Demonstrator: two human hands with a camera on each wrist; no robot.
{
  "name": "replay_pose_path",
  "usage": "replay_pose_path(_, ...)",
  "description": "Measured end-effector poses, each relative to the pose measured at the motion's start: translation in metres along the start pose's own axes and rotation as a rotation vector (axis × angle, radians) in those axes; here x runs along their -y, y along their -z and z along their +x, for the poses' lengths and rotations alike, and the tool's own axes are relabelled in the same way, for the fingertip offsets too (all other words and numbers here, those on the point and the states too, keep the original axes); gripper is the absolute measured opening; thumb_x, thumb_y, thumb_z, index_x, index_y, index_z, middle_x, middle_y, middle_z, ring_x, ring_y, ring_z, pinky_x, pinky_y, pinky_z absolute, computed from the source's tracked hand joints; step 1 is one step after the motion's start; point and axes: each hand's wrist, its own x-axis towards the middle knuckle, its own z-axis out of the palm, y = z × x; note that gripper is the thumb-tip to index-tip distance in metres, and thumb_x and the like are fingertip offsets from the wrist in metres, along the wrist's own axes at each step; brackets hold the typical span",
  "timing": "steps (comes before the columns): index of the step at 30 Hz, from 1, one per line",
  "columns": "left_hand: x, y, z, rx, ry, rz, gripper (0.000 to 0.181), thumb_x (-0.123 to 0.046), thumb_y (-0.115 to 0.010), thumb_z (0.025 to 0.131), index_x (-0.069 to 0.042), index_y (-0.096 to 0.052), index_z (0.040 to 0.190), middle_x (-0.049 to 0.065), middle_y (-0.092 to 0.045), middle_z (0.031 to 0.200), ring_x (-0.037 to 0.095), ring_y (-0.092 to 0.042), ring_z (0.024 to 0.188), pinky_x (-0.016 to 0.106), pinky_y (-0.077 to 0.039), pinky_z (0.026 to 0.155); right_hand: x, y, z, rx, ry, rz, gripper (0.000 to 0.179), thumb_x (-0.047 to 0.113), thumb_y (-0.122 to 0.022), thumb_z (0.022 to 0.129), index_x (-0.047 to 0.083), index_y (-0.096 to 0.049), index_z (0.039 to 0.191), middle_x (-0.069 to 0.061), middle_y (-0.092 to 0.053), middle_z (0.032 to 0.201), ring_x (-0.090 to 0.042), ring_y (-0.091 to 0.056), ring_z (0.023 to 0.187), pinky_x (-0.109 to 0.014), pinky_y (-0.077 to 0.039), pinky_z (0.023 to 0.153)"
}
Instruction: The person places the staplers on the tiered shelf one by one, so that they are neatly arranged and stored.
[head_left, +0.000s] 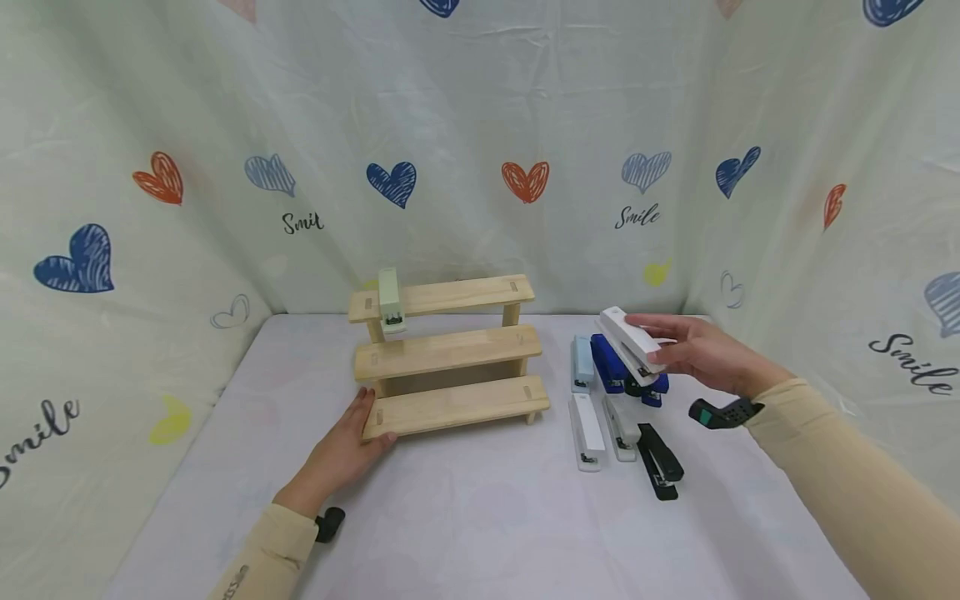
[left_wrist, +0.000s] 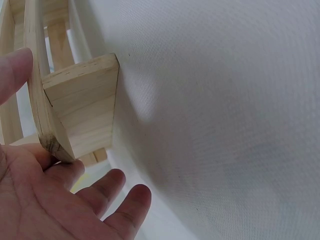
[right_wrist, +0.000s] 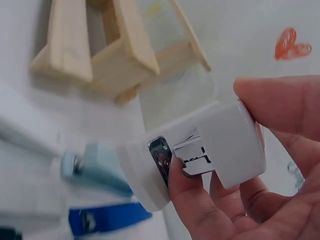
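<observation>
My right hand (head_left: 705, 354) holds a white stapler (head_left: 628, 340) above the other staplers at the right. In the right wrist view the thumb and fingers grip this stapler (right_wrist: 232, 145) around its body, its metal anvil plate visible. My left hand (head_left: 341, 454) grips the left end of a three-tier wooden shelf (head_left: 450, 354). Seen from the left wrist, thumb and index finger lie on either side of the shelf's end (left_wrist: 85, 95), while the other fingers extend past it. A light green stapler (head_left: 390, 298) lies across the top tier at its left end.
On the table (head_left: 465, 517) below my right hand lie a light blue stapler (head_left: 581, 362), a dark blue stapler (head_left: 607, 365), another white stapler (head_left: 587, 429), a greyish-white one (head_left: 621, 429) and a black one (head_left: 660, 462). A curtain with hearts (head_left: 465, 100) hangs behind.
</observation>
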Motion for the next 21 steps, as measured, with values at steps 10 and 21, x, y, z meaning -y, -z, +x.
replay_pose_path(10, -0.001, 0.000, 0.001, -0.006, -0.010, 0.006, 0.091, -0.045, -0.059, 0.099, 0.008, -0.011, 0.156, 0.028, -0.010, 0.161, 0.046, -0.016, 0.146, 0.061, -0.023, 0.113, 0.057, -0.043, 0.065, 0.046, -0.012, 0.094, 0.068, 0.000, -0.060, 0.096, 0.016, -0.035, 0.157, -0.015, -0.027, 0.160, -0.041, -0.036, 0.136, -0.055, -0.038, 0.107)
replay_pose_path(21, -0.004, 0.002, -0.001, -0.002, 0.003, 0.007, 0.090, -0.044, -0.059, 0.100, 0.008, -0.012, 0.156, 0.028, -0.010, 0.161, 0.047, -0.016, 0.145, 0.061, -0.023, 0.112, 0.106, -0.101, 0.122, 0.006, -0.038, 0.229, 0.064, -0.004, -0.058, 0.096, 0.022, -0.045, 0.152, -0.009, -0.036, 0.153, -0.031, -0.040, 0.132, -0.051, -0.040, 0.107)
